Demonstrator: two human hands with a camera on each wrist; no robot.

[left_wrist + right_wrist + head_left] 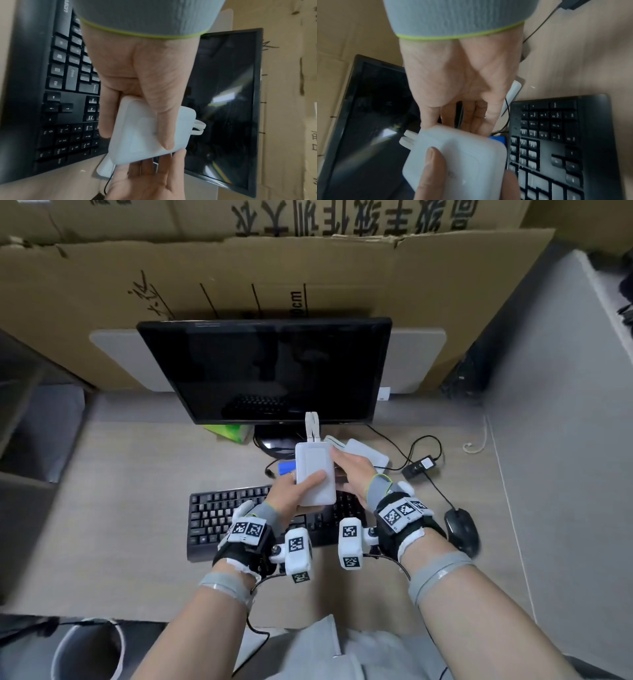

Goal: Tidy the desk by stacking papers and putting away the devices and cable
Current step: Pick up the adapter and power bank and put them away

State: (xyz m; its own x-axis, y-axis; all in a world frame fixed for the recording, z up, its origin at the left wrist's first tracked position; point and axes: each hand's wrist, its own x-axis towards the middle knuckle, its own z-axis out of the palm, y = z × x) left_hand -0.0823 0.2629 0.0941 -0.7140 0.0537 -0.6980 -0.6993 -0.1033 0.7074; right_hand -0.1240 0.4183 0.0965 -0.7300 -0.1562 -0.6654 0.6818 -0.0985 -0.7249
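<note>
A white power bank (315,472) with looped cable is held above the keyboard (219,515), the left hand (291,494) clamped around it, the right hand (352,470) open beside; a steady two-handed carry would keep the cable tucked.

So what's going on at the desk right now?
A person holds a white power bank above the keyboard, in front of the dark monitor. The left hand grips it, thumb on top; the right hand touches its side with straight fingers. Another white device, a black adapter with its cable, and a mouse lie on the desk.
</note>
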